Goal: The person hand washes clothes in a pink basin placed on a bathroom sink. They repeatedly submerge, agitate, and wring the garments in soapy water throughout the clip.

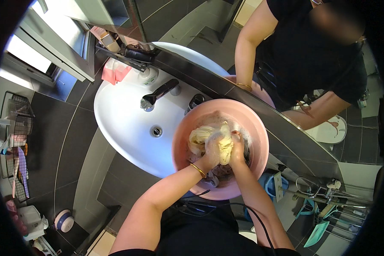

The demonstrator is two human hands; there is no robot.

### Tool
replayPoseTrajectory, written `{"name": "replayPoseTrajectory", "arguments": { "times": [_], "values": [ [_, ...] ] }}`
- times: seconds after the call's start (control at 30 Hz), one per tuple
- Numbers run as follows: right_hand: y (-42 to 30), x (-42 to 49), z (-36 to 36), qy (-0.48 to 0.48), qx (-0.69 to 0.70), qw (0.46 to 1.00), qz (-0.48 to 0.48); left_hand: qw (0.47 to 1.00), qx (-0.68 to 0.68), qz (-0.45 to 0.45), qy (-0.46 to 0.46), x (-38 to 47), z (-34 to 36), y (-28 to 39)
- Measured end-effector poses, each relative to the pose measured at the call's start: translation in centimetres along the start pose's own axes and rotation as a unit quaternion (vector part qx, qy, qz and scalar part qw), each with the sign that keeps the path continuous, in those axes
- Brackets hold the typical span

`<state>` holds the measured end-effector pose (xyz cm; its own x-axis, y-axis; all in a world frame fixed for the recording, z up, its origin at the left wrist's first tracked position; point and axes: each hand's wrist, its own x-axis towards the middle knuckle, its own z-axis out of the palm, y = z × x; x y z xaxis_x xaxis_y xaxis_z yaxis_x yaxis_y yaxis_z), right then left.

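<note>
A round pink plastic basin (220,104) rests on the right part of a white washbasin (128,128). In it lie soapy, wet clothes, a pale yellow cloth (225,145) on top and darker grey fabric (222,174) beneath. My left hand (213,148), coated in suds, grips the yellow cloth from its left side. My right hand (237,147) closes on the same cloth from the right, its fingertips partly hidden. White foam lines the basin's inner wall near my right hand.
A dark chrome faucet (158,94) stands left of the pink basin, behind the drain (156,131). A soap dispenser (148,76) and a pink-and-white packet (115,71) sit at the washbasin's far left. A mirror runs along the back wall. A black cable (259,217) crosses my right forearm.
</note>
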<state>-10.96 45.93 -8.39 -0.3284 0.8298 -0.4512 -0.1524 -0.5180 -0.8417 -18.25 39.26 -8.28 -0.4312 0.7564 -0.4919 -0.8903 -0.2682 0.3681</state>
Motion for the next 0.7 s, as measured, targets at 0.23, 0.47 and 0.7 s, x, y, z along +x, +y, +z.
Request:
{"name": "replayPoseTrajectory", "arguments": {
  "times": [0.23,0.47,0.7],
  "values": [
    [-3.5,-0.5,0.9,0.028,0.035,0.993,0.109,0.947,0.316,0.002,0.052,-0.4,1.0,1.0],
    [-3.6,-5.7,4.1,-0.121,-0.339,0.875,-0.322,0.737,0.619,0.159,-0.218,0.3,-0.1,4.6],
    [-4.2,-1.1,4.5,-0.078,-0.232,0.945,-0.218,0.956,0.281,0.076,-0.03,1.0,-2.2,-1.7]
  ]
}}
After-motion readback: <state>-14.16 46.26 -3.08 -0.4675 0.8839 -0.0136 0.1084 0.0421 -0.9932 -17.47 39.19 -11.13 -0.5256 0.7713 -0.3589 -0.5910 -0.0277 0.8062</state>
